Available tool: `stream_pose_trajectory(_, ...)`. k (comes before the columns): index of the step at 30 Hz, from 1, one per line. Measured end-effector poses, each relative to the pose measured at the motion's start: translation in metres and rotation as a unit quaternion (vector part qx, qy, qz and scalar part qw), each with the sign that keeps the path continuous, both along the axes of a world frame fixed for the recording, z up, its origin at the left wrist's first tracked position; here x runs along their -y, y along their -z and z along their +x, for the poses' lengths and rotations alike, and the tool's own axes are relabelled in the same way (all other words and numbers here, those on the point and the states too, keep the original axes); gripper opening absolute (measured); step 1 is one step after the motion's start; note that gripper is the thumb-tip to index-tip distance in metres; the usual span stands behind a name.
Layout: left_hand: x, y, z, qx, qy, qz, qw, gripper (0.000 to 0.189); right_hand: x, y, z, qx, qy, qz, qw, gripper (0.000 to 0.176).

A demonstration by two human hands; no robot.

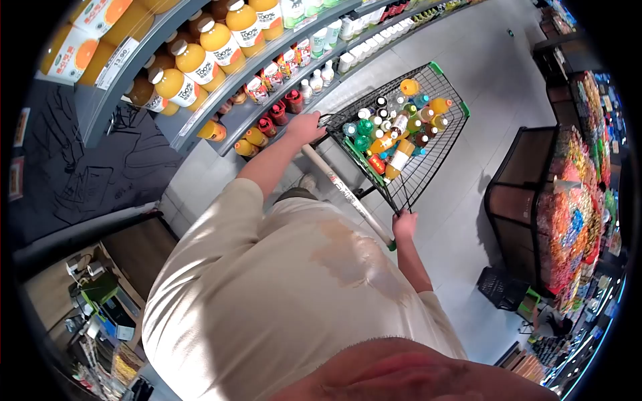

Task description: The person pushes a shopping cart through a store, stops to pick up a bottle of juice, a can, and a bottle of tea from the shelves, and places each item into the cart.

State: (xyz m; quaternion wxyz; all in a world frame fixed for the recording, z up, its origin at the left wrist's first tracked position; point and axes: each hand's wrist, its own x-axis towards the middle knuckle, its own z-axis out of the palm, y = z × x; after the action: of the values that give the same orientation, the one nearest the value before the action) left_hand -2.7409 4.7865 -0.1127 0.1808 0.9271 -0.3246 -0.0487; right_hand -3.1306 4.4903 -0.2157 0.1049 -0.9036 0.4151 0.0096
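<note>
A shopping cart [438, 167] with a black wire basket and green corners stands in front of me. Its pale handle bar [344, 190] runs across, close to my body. My left hand [305, 128] is closed on the cart's frame near the left end of the handle. At the opposite end, my right hand [404, 224] is closed around the frame corner by the basket. Inside the basket lie several bottles, among them an orange juice bottle [399, 160], green-capped bottles [363, 135] and a red can [376, 164]. Some bottles are partly hidden under others.
On my left, a curved shelf [221, 110] carries large juice bottles [199, 63] and smaller drinks. To the right stands a dark bin [521, 200] heaped with colourful wrapped goods [575, 214]. A black basket [503, 289] and a person [554, 322] are beyond it. Grey tiled floor [455, 267] lies between.
</note>
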Motion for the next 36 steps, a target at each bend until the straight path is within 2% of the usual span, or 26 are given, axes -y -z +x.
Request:
stream_pose_trajectory(3, 0.004, -0.006, -0.014, 0.045, -0.018, 0.015, 0.999, 0.048, 0.0, -0.01, -0.005, 0.012, 0.005, 0.003, 1.0, 0.025)
stream_pose_trajectory(7, 0.01, -0.014, -0.036, 0.175, 0.013, -0.031, 0.984, 0.036, 0.009, -0.007, -0.008, 0.019, 0.001, 0.012, 1.0, 0.025)
stream_pose_trajectory(8, 0.012, -0.007, -0.035, 0.186, 0.052, -0.053, 0.98, 0.038, 0.011, -0.006, -0.008, 0.022, 0.001, 0.016, 1.0, 0.026)
stream_pose_trajectory(9, 0.01, 0.003, -0.04, 0.246, 0.094, -0.113, 0.958, 0.04, 0.012, -0.004, -0.009, 0.024, 0.001, 0.019, 1.0, 0.026)
stream_pose_trajectory(11, 0.01, 0.007, -0.053, 0.294, 0.188, -0.121, 0.929, 0.041, 0.011, -0.004, -0.01, 0.02, 0.006, 0.023, 1.0, 0.027)
stream_pose_trajectory(12, 0.018, -0.004, -0.063, 0.231, 0.222, -0.107, 0.941, 0.039, 0.018, -0.017, -0.017, 0.024, 0.008, 0.016, 1.0, 0.027)
stream_pose_trajectory(13, 0.014, 0.0, -0.066, 0.241, 0.245, -0.091, 0.935, 0.042, 0.015, -0.014, -0.015, 0.023, 0.006, 0.018, 1.0, 0.027)
stream_pose_trajectory(15, 0.012, -0.001, -0.071, 0.184, 0.213, -0.029, 0.959, 0.045, 0.019, -0.004, -0.012, 0.029, 0.0, 0.014, 0.999, 0.028)
stream_pose_trajectory(18, 0.006, 0.018, -0.068, 0.156, 0.194, 0.037, 0.968, 0.058, 0.012, -0.001, -0.01, 0.025, -0.001, 0.008, 1.0, 0.031)
stream_pose_trajectory(20, 0.025, -0.005, -0.098, 0.124, 0.162, 0.066, 0.977, 0.063, 0.036, -0.012, -0.024, 0.021, -0.008, 0.0, 1.0, 0.032)
stream_pose_trajectory(23, 0.025, 0.013, -0.098, 0.145, 0.151, 0.086, 0.974, 0.068, 0.039, -0.011, -0.019, 0.017, -0.003, 0.003, 1.0, 0.033)
stream_pose_trajectory(25, 0.023, 0.016, -0.112, 0.163, 0.15, 0.067, 0.973, 0.067, 0.039, -0.011, -0.024, 0.022, 0.005, 0.002, 1.0, 0.034)
stream_pose_trajectory(27, 0.021, 0.008, -0.126, 0.201, 0.184, 0.076, 0.959, 0.049, 0.044, -0.011, -0.027, 0.032, 0.011, -0.003, 0.999, 0.035)
stream_pose_trajectory(28, 0.026, -0.015, -0.134, 0.12, 0.179, 0.168, 0.962, 0.051, 0.044, -0.011, -0.027, 0.031, 0.012, -0.002, 0.999, 0.035)
stream_pose_trajectory(29, 0.031, -0.031, -0.141, 0.035, 0.169, 0.258, 0.951, 0.054, 0.045, -0.01, -0.029, 0.029, 0.013, -0.001, 0.999, 0.035)
stream_pose_trajectory(35, 0.037, -0.046, -0.135, -0.037, 0.223, 0.298, 0.927, 0.088, 0.05, -0.013, -0.031, 0.03, 0.007, -0.001, 1.0, 0.034)
stream_pose_trajectory(36, 0.036, -0.042, -0.132, -0.018, 0.227, 0.296, 0.928, 0.087, 0.049, -0.01, -0.031, 0.033, 0.012, 0.001, 0.999, 0.034)
